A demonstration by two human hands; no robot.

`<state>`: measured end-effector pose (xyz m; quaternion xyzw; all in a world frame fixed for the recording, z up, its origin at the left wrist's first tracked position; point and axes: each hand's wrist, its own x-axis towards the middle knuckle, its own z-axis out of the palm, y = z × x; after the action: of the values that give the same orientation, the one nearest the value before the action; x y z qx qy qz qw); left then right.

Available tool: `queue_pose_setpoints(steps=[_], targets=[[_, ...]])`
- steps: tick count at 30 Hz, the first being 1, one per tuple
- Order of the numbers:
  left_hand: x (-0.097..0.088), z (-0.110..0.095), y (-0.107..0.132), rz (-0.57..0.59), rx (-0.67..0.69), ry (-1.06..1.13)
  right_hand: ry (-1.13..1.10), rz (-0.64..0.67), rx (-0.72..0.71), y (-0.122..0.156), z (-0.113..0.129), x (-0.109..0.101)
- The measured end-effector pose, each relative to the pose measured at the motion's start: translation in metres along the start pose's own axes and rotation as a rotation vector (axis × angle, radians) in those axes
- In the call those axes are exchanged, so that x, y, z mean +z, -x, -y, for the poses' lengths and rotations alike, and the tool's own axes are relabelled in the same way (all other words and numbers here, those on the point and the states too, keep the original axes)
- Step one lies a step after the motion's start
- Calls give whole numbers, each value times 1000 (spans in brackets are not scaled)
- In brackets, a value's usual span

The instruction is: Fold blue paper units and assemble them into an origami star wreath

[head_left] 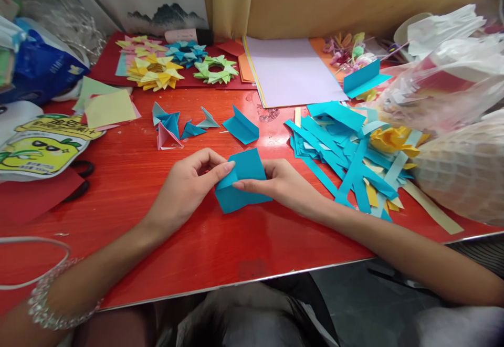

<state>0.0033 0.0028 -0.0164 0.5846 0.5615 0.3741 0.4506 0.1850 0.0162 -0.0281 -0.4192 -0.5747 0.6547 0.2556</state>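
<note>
A folded blue paper square (241, 184) lies on the red table (197, 247) between my two hands. My left hand (189, 184) pinches its left edge, fingers curled and fingertip on the fold. My right hand (281, 181) grips its right side, index finger pressed flat across the paper. Just beyond lie another folded blue piece (241, 125) and several small folded blue and pink units (171, 126).
A heap of blue and yellow paper strips (350, 158) sits to the right, beside plastic bags (452, 90). Finished paper stars (155, 71) and coloured sheets (291, 71) lie at the back. A yellow snack bag (43, 145) and scissors (81, 179) are at the left.
</note>
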Motion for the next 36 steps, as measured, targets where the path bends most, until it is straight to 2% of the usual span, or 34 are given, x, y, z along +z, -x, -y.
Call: queue_pose_setpoints(steps=[4, 10, 13, 19, 24, 36], targets=[[1, 0, 2, -11, 26, -26, -27, 12, -41, 0, -2, 0], [3, -1, 6, -5, 37, -146, 24, 32, -22, 1, 0, 1], [2, -2, 5, 1, 33, -121, 0, 22, -23, 2, 1, 1], [-2, 0, 0, 167, -19, -30, -8, -37, -18, 1, -1, -1], [-1, 0, 0, 146, -65, -1, -3, -21, -23, 0, -3, 0], [2, 0, 0, 132, -72, -1, 12, -3, -43, 0, -2, 1]])
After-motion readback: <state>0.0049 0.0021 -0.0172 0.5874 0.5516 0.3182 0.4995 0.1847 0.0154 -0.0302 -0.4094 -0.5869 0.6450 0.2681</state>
